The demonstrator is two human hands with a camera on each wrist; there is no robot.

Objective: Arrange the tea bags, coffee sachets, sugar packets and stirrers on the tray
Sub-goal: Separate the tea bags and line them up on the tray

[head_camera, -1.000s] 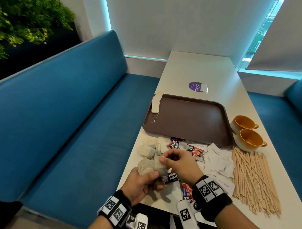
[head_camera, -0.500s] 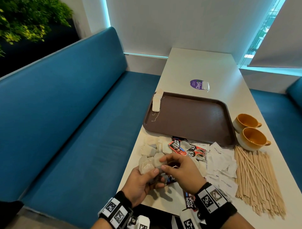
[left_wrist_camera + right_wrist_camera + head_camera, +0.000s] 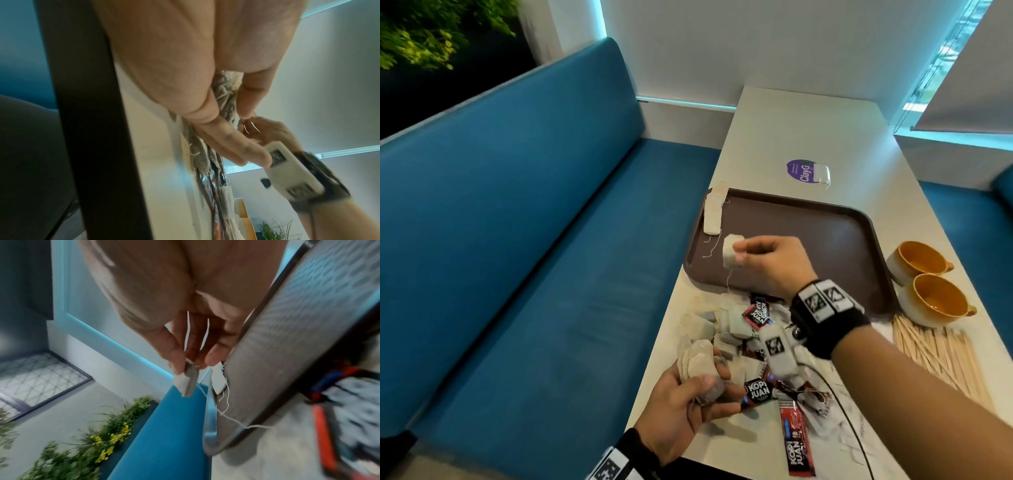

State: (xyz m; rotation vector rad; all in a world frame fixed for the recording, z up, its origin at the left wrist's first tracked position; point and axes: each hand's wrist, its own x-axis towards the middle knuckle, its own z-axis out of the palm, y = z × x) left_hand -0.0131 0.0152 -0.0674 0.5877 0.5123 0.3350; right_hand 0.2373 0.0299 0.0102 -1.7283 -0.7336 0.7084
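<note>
My right hand [image 3: 743, 251] pinches a single tea bag [image 3: 730, 255] above the left part of the brown tray [image 3: 825, 236], its string trailing down. The same tea bag [image 3: 188, 381] hangs from thumb and fingertips in the right wrist view. A short row of tea bags [image 3: 713, 214] lies along the tray's left rim. My left hand [image 3: 705, 383] grips a bunch of tea bags [image 3: 697, 363] at the table's near left edge; the bunch [image 3: 225, 92] shows between the fingers. Coffee sachets [image 3: 756, 392], white sugar packets [image 3: 849, 435] and wooden stirrers [image 3: 941, 356] lie loose on the table.
Two orange cups [image 3: 928, 284] stand right of the tray. A purple sticker [image 3: 799, 173] sits on the table beyond it. A blue bench [image 3: 534, 274] runs along the table's left side, close to the table edge.
My right hand has pulled one tea bag out of the bunch in my left hand and carried it forward over the tray. My left hand stays in place with the bunch.
</note>
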